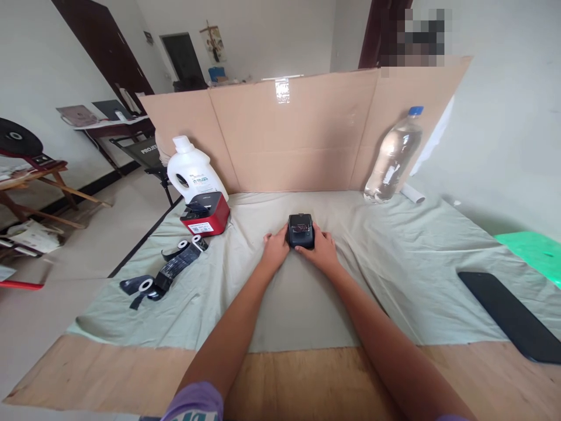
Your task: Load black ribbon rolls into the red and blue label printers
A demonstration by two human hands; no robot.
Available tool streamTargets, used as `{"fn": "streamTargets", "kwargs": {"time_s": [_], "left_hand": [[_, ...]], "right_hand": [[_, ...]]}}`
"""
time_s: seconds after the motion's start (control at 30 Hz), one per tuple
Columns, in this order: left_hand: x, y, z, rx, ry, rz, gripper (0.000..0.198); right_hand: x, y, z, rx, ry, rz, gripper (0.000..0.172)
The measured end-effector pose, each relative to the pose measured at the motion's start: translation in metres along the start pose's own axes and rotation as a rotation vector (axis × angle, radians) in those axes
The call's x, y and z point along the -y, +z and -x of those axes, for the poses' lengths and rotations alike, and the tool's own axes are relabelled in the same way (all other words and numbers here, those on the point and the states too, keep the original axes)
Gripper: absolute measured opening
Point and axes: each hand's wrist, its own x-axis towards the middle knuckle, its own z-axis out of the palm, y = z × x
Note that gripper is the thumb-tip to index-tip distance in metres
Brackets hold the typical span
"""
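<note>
A small black label printer (301, 232), boxy with a darker panel on its top, rests on the cloth in front of me. My left hand (276, 245) is closed against its left side, and my right hand (322, 247) holds its right side with the thumb along the front edge. Parts of the fingers are hidden behind the device. Off to the left stands a red and black printer-like box (205, 215) with a white label. Loosely unrolled black rolls with white cores (170, 269) lie nearer to me on that side.
A white detergent bottle (195, 169) stands behind the red box. Cardboard (289, 140) walls off the back. A tall clear bottle with a blue cap (392, 158) leans at the back right. A black phone-like slab (512, 316) and a green plastic surface (532, 251) are at right.
</note>
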Motion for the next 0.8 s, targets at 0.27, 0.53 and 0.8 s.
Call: {"fn": "streamTargets", "kwargs": {"time_s": [0.27, 0.53, 0.8], "left_hand": [[0.011, 0.012, -0.005, -0.064, 0.104, 0.124, 0.074], [0.014, 0.012, -0.005, -0.069, 0.099, 0.212, 0.072], [0.025, 0.012, -0.009, -0.043, 0.026, 0.588, 0.069]], "right_hand": [[-0.001, 0.0, 0.0, -0.012, 0.0, -0.004, 0.1], [-0.001, 0.0, 0.001, -0.018, -0.003, -0.028, 0.099], [0.002, -0.004, 0.002, -0.012, -0.003, -0.033, 0.098]]}}
